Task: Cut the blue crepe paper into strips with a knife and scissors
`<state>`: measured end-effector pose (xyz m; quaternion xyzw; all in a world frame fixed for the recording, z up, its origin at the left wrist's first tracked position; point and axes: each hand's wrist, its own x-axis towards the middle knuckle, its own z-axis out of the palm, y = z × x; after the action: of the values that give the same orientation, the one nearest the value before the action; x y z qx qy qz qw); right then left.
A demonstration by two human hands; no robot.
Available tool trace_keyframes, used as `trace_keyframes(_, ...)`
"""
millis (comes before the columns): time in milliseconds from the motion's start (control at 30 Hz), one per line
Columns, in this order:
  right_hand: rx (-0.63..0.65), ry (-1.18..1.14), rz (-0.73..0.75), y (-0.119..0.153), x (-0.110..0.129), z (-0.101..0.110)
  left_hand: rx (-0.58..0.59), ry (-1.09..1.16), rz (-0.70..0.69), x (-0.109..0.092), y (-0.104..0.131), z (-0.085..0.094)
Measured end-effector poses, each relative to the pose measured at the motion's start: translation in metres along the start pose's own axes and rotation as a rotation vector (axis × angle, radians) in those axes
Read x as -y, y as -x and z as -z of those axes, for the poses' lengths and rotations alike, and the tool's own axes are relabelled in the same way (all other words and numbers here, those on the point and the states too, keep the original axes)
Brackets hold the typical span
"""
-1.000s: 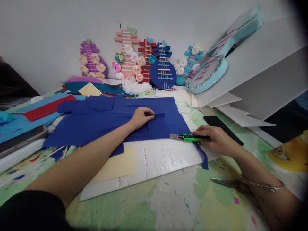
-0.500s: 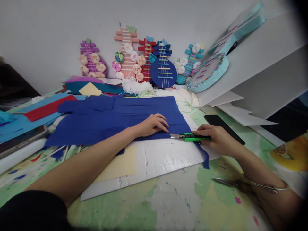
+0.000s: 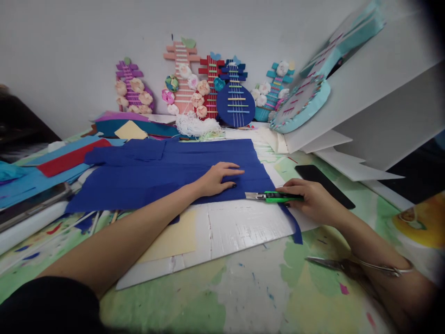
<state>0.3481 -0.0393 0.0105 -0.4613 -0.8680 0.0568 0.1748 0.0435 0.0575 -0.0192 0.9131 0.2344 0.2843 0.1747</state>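
A sheet of blue crepe-like material (image 3: 139,178) lies across the middle of the table. My left hand (image 3: 217,180) rests on it with the fingers spread and nothing held. To the right, my right hand (image 3: 309,198) is closed round a green and black utility knife (image 3: 278,197), whose blade points left over the sheet's near edge. A narrow blue strip (image 3: 296,227) hangs down beside the knife and my right hand. Partly under the sheet is a white board (image 3: 236,227) with a pale yellow piece (image 3: 174,239) on it.
Scissors (image 3: 325,263) lie near my right forearm, and a black flat object (image 3: 323,185) beyond my right hand. Decorated instrument shapes (image 3: 236,104) stand by the wall. White boards (image 3: 361,106) lean at right; coloured sheets (image 3: 73,157) lie left.
My left hand's fingers have lifted and spread, shifting slightly left, away from the knife blade. My right hand and the knife have hardly moved.
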Motion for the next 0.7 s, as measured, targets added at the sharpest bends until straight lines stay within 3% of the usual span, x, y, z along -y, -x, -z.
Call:
trace_keyframes(500, -0.053, -0.014, 0.005, -0.002, 0.002, -0.005, -0.19, -0.022, 0.305, 0.009, -0.002, -0.002)
trace_keyframes(700, -0.057, -0.015, 0.015, -0.002, -0.001, -0.008, -0.208, -0.014, 0.41, 0.017, -0.006, 0.0)
